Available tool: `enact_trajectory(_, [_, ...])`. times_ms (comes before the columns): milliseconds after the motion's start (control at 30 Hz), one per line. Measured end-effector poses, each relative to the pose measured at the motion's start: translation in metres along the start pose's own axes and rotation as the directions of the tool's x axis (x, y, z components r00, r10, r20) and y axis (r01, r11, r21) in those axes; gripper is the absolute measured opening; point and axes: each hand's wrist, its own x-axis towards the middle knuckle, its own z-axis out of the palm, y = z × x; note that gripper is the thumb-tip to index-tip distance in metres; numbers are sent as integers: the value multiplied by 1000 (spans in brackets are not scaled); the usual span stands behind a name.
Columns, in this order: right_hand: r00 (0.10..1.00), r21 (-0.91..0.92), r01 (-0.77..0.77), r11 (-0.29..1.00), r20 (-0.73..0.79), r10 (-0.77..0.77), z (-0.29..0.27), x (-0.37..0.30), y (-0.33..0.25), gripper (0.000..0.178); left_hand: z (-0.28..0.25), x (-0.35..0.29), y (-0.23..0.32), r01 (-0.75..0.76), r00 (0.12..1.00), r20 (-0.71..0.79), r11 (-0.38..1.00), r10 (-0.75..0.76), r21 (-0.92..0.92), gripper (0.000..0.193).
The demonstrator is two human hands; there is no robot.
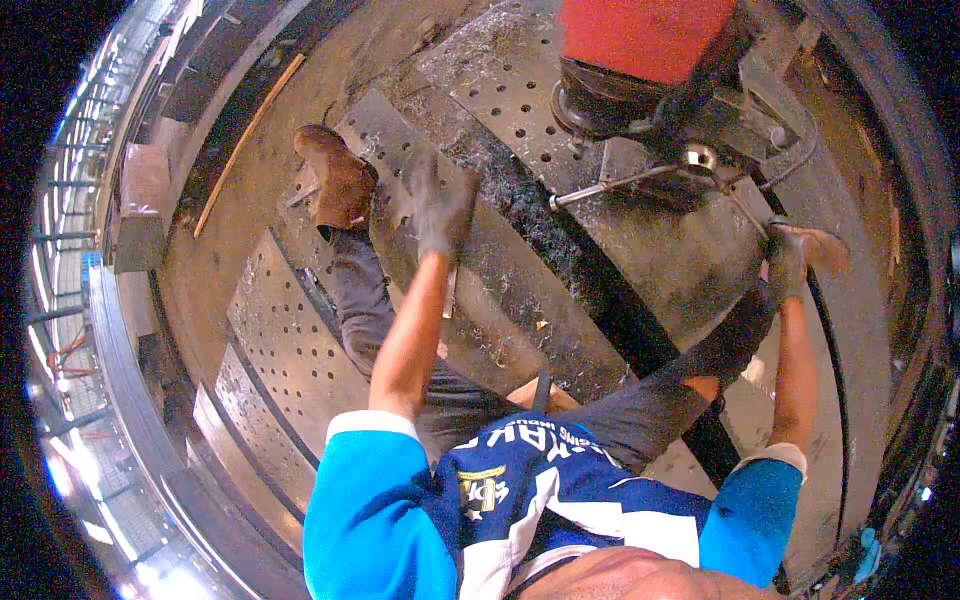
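A grey, flat, perforated metal plate (490, 78) is lying between a thin orange-brown rod (250, 145), left, and a blocky red machine part (645, 40), right; a silvery, straight metal handle (612, 186) is jutting nearer the person.

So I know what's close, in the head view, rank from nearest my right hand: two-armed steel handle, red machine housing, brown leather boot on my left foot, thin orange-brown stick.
From your right hand:
1. Steel handle, one arm reaching the hand
2. Red housing, ahead and left
3. Brown boot, well left
4. Orange-brown stick, farthest left
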Motion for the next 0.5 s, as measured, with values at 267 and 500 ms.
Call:
enact_trajectory(267, [954, -220, 292, 931, 2, -298, -64, 33, -36, 35, -131, 152, 281, -659, 725, -536, 661, 433, -357, 69])
enact_trajectory(500, [926, -147, 345, 927, -108, -362, -102, 148, 1, 29, -118, 165, 301, -650, 738, -524, 656, 425, -384, 67])
